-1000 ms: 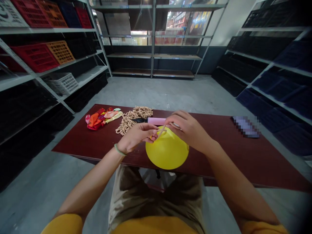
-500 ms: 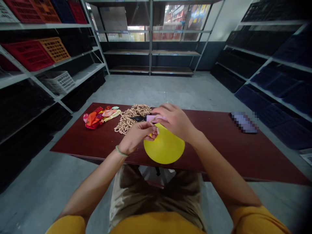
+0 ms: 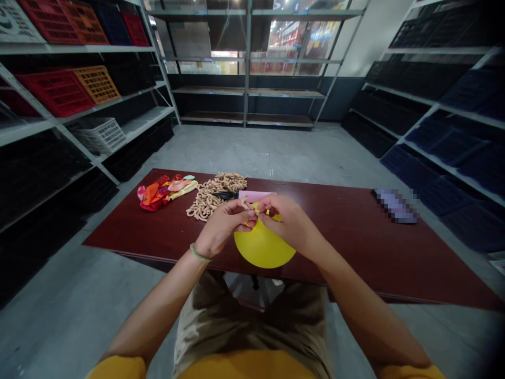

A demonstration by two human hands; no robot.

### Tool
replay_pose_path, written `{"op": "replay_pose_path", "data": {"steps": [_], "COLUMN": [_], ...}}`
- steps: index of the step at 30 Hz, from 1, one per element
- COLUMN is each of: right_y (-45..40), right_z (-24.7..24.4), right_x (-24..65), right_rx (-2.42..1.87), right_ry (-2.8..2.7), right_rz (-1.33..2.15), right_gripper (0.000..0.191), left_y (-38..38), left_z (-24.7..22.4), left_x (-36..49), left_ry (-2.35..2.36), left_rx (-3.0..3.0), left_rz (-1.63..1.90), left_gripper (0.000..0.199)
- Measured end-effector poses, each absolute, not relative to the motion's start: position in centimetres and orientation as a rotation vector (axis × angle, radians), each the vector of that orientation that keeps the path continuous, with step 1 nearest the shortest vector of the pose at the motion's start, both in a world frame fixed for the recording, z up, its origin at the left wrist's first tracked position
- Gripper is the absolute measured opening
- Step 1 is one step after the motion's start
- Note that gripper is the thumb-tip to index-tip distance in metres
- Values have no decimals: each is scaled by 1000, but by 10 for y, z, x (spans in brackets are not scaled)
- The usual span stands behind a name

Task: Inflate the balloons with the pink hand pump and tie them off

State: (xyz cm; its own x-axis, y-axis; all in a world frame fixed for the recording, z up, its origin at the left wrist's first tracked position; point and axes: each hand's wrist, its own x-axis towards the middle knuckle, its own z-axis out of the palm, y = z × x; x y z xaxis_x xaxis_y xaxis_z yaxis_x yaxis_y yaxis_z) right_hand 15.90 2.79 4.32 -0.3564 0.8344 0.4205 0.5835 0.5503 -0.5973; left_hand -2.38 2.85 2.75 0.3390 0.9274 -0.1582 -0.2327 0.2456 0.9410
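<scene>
Round yellow inflated balloon (image 3: 264, 250) at front edge of dark red-brown bench (image 3: 355, 242). Left hand (image 3: 221, 226) grip pinched on its neck; right hand (image 3: 290, 223) grip closed beside it, hold hidden. Pinch neck firmly, seat thin beige strip (image 3: 245, 202) snug, nails off rubber

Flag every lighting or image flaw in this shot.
Head view: wide-angle stretch splays the table toward the lower right; glare in the window behind the rear shelving; heavy shadow swallows detail in the black crates at left; pixel blocks mask an item. The yellow balloon still reads clearly.
</scene>
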Motion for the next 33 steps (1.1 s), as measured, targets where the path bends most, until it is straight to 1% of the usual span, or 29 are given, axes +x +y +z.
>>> {"op": "replay_pose_path", "data": {"steps": [3, 8, 11, 20, 25, 33], "right_y": [29, 26, 23, 20, 17, 22], "right_z": [38, 30, 28, 34, 35, 26], "right_x": [160, 155, 153, 147, 138, 133], "right_rx": [-1104, -1086, -1139, -1107, -1175, -1197], "right_ry": [-2086, -2191, -2241, -2160, -2085, -2074], "right_rz": [351, -31, -138, -34, -39, -98], "right_gripper": [8, 18, 19, 18, 16, 17], "left_y": [27, 25, 25, 29, 28, 41], "left_z": [27, 24, 23, 29, 34, 18], "left_x": [-25, -26, -25, -28, -30, -31], "left_ry": [862, 892, 916, 833, 825, 901], "left_rx": [984, 1094, 1166, 1140, 1215, 1299], "left_rz": [925, 954, 1016, 1124, 1217, 1292], "left_gripper": [24, 20, 19, 16, 12, 14]}}
